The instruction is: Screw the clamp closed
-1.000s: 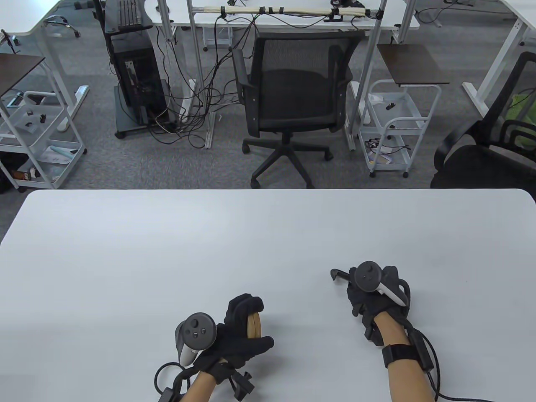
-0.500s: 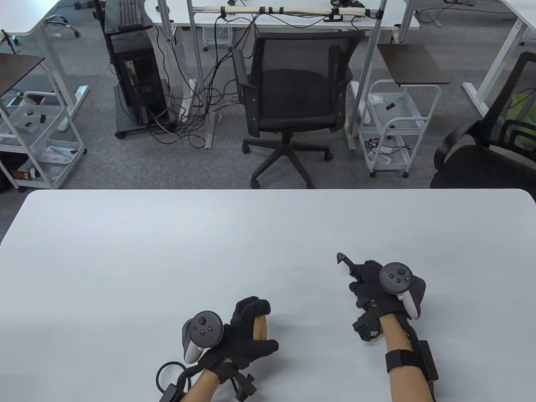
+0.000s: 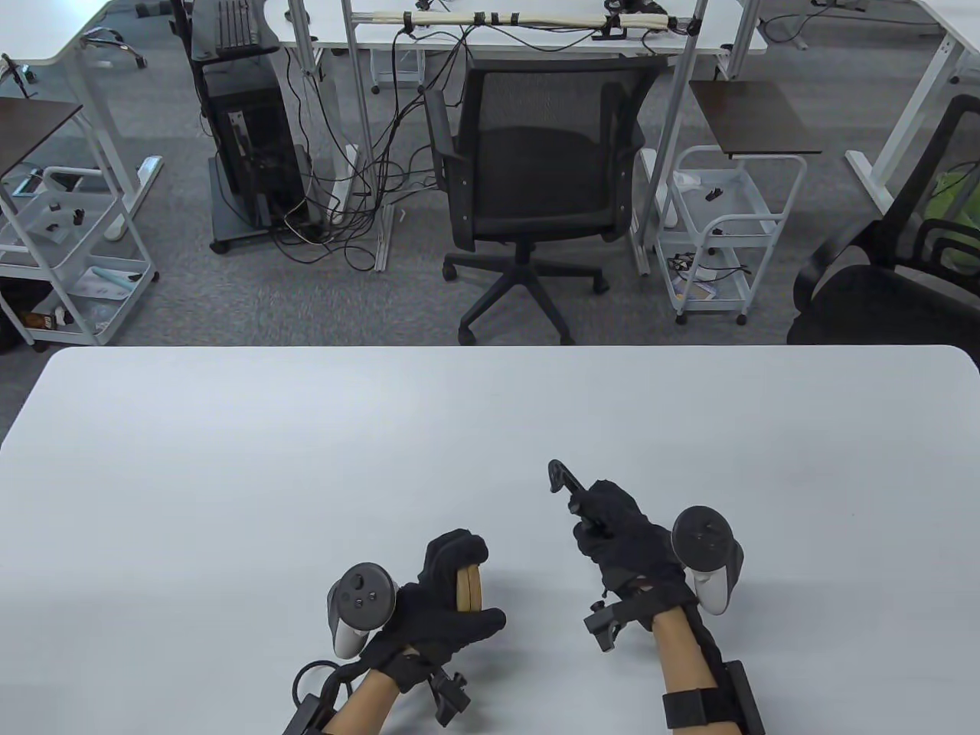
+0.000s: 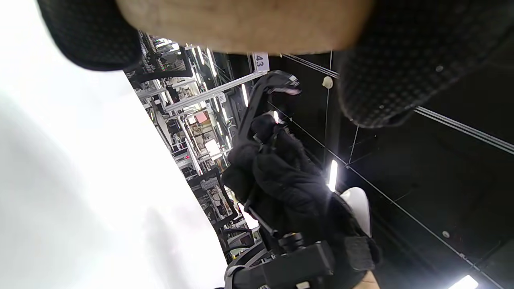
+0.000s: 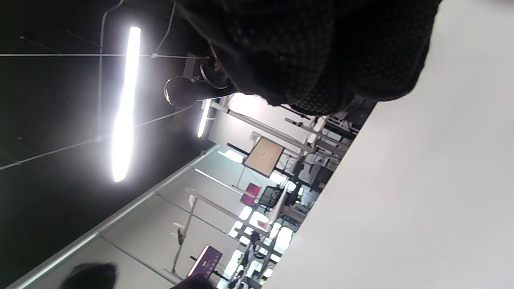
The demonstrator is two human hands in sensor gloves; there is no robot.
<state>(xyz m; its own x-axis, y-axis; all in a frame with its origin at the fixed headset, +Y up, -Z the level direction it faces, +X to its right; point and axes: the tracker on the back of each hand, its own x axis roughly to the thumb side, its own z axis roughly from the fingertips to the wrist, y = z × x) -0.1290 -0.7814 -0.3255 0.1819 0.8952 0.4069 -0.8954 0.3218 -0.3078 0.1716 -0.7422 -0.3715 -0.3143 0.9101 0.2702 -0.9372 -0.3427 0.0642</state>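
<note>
A black metal clamp [image 3: 563, 481] sticks out of my right hand [image 3: 612, 528], its hooked jaw end pointing up and away; my fingers grip its frame above the white table [image 3: 306, 459]. It also shows in the left wrist view [image 4: 257, 104], held upright by the gloved right hand [image 4: 281, 184]. My left hand [image 3: 452, 593] holds a flat tan wooden piece [image 3: 468, 588] on edge near the table's front; the piece fills the top of the left wrist view [image 4: 241, 24]. The clamp's screw is hidden by my right hand. The right wrist view shows only glove [image 5: 305, 48] and table.
A black office chair [image 3: 528, 176] stands beyond the table's far edge, with white carts [image 3: 720, 230] and desks behind it. The table's far edge [image 3: 490, 348] runs across the middle of the table view.
My right hand has moved left toward the left hand with the clamp and turned, so the tracker now sits at its right side. The left hand with the wooden piece has barely moved.
</note>
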